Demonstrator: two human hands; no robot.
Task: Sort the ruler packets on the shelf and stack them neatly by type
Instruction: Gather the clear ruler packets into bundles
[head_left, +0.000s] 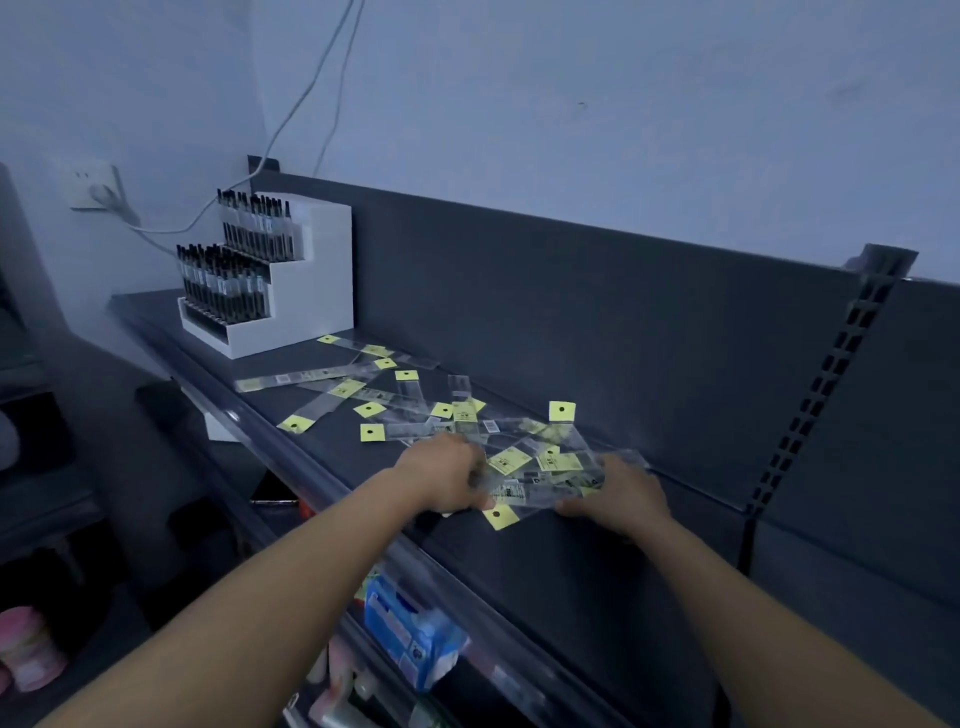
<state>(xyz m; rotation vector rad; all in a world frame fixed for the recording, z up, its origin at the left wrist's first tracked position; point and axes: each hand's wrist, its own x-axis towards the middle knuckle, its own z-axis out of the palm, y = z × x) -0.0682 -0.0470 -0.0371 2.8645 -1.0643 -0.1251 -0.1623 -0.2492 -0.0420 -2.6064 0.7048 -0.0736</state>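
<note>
Several clear ruler packets with yellow header tags lie scattered in a loose heap (524, 447) across the dark shelf (571, 561). Longer packets (306, 375) stretch out to the left, toward the pen display. My left hand (447, 478) rests on the left edge of the heap, fingers curled onto a few packets. My right hand (618, 493) presses flat on the right edge of the same heap, fingers on the clear plastic. One yellow tag (500, 516) sticks out toward me between the two hands.
A white tiered display of black pens (270, 291) stands at the shelf's far left. The dark back panel (623, 322) rises behind the heap, with a slotted upright (826, 384) at the right. Blue packs (410, 639) sit on the lower shelf below. Cables hang from a wall socket (98, 187).
</note>
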